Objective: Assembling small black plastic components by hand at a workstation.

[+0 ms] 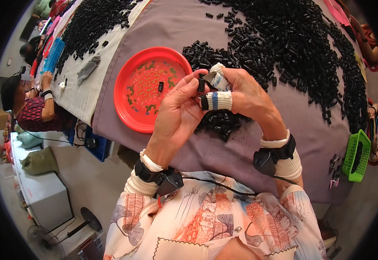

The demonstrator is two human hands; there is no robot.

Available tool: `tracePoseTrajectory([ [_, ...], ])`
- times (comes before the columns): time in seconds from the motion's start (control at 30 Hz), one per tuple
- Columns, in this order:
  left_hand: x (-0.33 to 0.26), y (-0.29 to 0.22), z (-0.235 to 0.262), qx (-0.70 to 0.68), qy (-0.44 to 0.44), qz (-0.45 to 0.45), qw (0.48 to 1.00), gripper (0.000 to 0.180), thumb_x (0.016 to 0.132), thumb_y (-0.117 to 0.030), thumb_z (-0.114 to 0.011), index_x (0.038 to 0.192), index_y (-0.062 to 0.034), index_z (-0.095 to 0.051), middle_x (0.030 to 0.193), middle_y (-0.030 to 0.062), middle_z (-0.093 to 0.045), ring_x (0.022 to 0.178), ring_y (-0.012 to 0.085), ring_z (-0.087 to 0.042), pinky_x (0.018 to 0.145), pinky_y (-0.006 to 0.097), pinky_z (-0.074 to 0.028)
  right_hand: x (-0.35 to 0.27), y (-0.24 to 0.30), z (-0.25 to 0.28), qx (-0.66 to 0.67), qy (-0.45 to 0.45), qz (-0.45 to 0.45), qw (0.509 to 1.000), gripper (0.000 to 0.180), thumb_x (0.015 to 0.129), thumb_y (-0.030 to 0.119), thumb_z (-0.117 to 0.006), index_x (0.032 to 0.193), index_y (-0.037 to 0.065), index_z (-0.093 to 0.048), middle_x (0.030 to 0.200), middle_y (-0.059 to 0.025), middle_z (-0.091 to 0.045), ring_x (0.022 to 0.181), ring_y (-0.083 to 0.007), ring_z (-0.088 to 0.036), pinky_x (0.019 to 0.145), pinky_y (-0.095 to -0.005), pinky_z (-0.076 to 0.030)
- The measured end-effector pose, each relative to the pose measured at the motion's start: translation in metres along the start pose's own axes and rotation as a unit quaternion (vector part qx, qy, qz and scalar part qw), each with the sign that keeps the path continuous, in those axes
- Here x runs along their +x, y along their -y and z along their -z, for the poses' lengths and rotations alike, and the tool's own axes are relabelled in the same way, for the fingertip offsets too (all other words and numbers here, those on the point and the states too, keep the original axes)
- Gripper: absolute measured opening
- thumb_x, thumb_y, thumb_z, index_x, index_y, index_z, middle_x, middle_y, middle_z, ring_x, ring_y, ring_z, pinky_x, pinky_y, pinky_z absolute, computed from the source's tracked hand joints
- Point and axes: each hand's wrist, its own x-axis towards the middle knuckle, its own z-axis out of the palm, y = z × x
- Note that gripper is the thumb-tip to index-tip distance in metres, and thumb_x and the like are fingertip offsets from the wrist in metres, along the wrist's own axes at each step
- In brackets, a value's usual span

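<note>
One round red plastic tray (139, 104) contains one small black cylindrical part (161, 86); one green perforated plastic basket (354, 176) contains uncountable dark pieces. Just right of the tray, the left hand (176, 108) pinches another small black part (201, 83); the right hand's (251, 93) grip is unclear.

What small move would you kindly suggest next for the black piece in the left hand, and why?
Perhaps steady the black piece with the left hand and bring the grey blade-like tip at the right hand against it, since the two look close together.
</note>
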Motion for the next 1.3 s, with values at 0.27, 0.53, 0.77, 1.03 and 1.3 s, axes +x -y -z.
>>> tracePoseTrajectory([
  [0.27, 0.000, 0.001, 0.005, 0.007, -0.023, -0.005, 1.000, 0.025, 0.092, -0.011, -0.046, 0.114, 0.0001, -0.050, 0.094, 0.0067, -0.061, 0.087, 0.0137, -0.060, 0.081, 0.032, -0.049, 0.000, 0.003, -0.001, -0.014, -0.006, -0.018, 1.000, 0.032, 0.068, 0.029, -0.070, 0.077, 0.000, -0.058, 0.060, -0.0051, -0.053, 0.054, -0.0130, -0.046, 0.051, -0.0283, -0.038],
  [0.53, 0.002, 0.002, 0.007, 0.044, -0.023, -0.021, 0.999, 0.025, 0.092, -0.012, -0.049, 0.113, -0.0010, -0.052, 0.093, 0.0063, -0.062, 0.086, 0.0125, -0.060, 0.079, 0.030, -0.050, 0.001, 0.000, -0.002, -0.036, -0.018, -0.018, 0.999, 0.033, 0.067, 0.029, -0.071, 0.076, -0.001, -0.058, 0.059, -0.0079, -0.053, 0.053, -0.0160, -0.047, 0.051, -0.0303, -0.039],
  [0.77, 0.002, 0.001, 0.012, 0.005, -0.013, -0.002, 1.000, 0.023, 0.092, -0.012, -0.049, 0.112, -0.0005, -0.053, 0.092, 0.0070, -0.063, 0.085, 0.0130, -0.061, 0.079, 0.029, -0.050, -0.001, 0.001, -0.003, -0.041, -0.012, -0.029, 0.999, 0.035, 0.065, 0.030, -0.071, 0.076, -0.001, -0.059, 0.059, -0.0082, -0.054, 0.052, -0.0168, -0.049, 0.051, -0.0304, -0.040],
  [1.03, 0.003, 0.001, 0.013, 0.000, 0.017, 0.000, 1.000, 0.024, 0.092, -0.011, -0.049, 0.112, 0.0009, -0.053, 0.094, 0.0085, -0.062, 0.087, 0.0137, -0.060, 0.080, 0.029, -0.050, -0.002, -0.003, -0.004, -0.035, -0.005, -0.033, 0.999, 0.036, 0.063, 0.031, -0.072, 0.077, -0.001, -0.060, 0.060, -0.0078, -0.054, 0.053, -0.0152, -0.049, 0.052, -0.0292, -0.040],
  [1.3, 0.003, 0.002, 0.012, 0.048, 0.015, -0.008, 0.999, 0.023, 0.091, -0.011, -0.050, 0.110, 0.0013, -0.055, 0.099, 0.0081, -0.061, 0.090, 0.0134, -0.059, 0.080, 0.029, -0.050, -0.001, -0.010, -0.005, -0.049, -0.010, 0.017, 0.999, 0.037, 0.064, 0.031, -0.072, 0.077, -0.001, -0.058, 0.059, -0.0081, -0.052, 0.053, -0.0167, -0.049, 0.052, -0.0303, -0.041],
])
